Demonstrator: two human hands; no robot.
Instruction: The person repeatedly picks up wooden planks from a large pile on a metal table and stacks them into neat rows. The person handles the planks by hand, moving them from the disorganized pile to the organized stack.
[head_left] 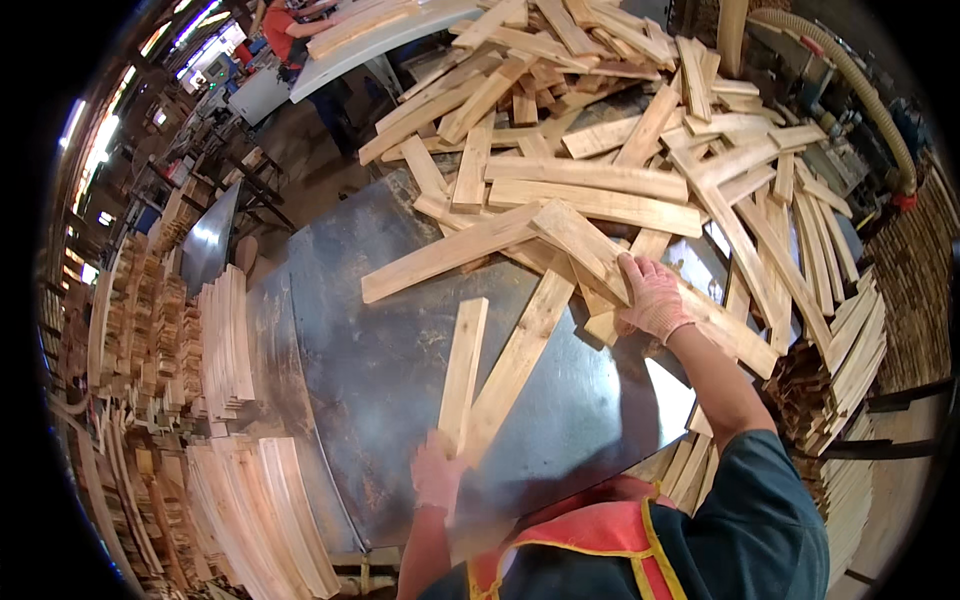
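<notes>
My left hand (437, 475), in a pale pinkish glove, is closed round the near end of a short wooden board (463, 370) over the metal table (380, 390). A longer board (525, 355) slants away beside it, its near end close to the same hand; whether the fingers hold that one too is hidden. My right hand (655, 300), gloved alike, grips the near end of another wooden board (585, 245) at the front of the heap. That board's far end overlaps a board (450, 255) pointing left.
A loose heap of boards (600, 200) covers the table's far and right parts. Stacked boards stand at the left (265, 515) and right (855, 350). A ribbed hose (860, 75) curves at the upper right. Another person (290, 35) works at a pale table (370, 45) farther off.
</notes>
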